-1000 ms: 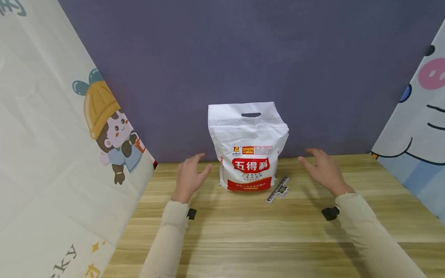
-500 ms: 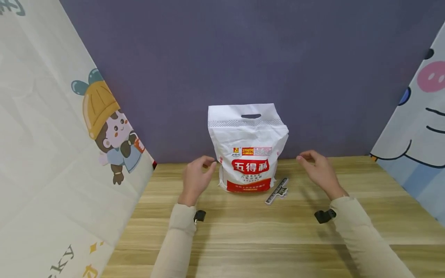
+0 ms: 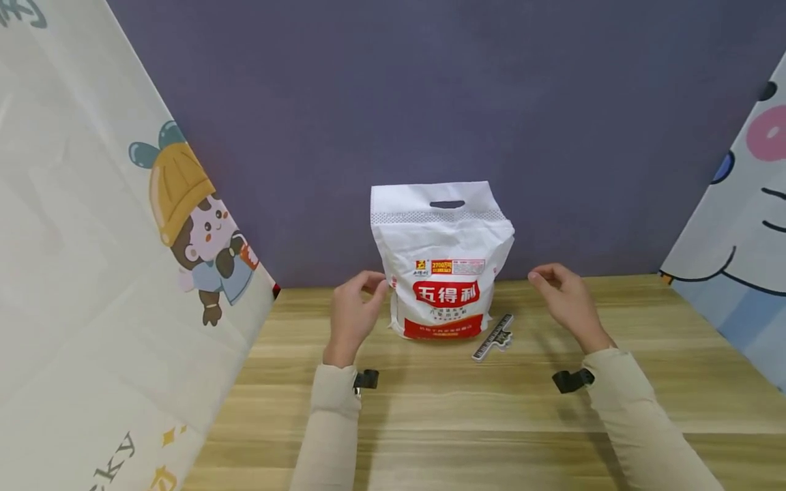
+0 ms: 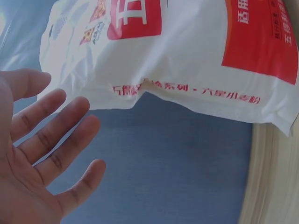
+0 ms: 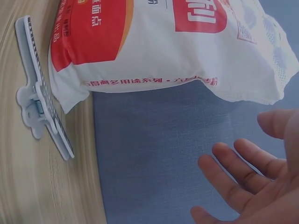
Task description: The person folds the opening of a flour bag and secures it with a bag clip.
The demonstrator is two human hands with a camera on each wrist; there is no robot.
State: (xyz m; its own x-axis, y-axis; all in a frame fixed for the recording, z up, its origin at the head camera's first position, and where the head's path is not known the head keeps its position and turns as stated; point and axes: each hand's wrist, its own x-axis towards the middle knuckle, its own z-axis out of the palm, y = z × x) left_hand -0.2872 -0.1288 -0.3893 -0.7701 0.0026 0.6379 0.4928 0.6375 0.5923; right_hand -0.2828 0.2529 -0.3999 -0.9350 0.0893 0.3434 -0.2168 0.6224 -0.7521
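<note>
A white flour bag (image 3: 442,273) with red printing and a cut-out handle stands upright near the back of the table. My left hand (image 3: 356,314) is at the bag's left side, its fingertips right by the edge in the head view. In the left wrist view the fingers (image 4: 60,126) are spread and loosely bent, with nothing in them. On the other side my right hand (image 3: 568,300) hovers apart from the bag, fingers (image 5: 233,172) relaxed and holding nothing. A bag clip (image 3: 493,337) with a piano-key pattern lies on the table by the bag's lower right corner.
Behind the bag rises a dark blue-grey cloth backdrop (image 3: 307,136). The wood-grain table (image 3: 454,423) reaches back to it. Cartoon-printed sheets hang on the left (image 3: 74,239) and on the right (image 3: 761,204).
My left hand has moved right, closer to the bag. The fingers of both hands have bent in from a wider spread. The bag and the clip stay in place on the table.
</note>
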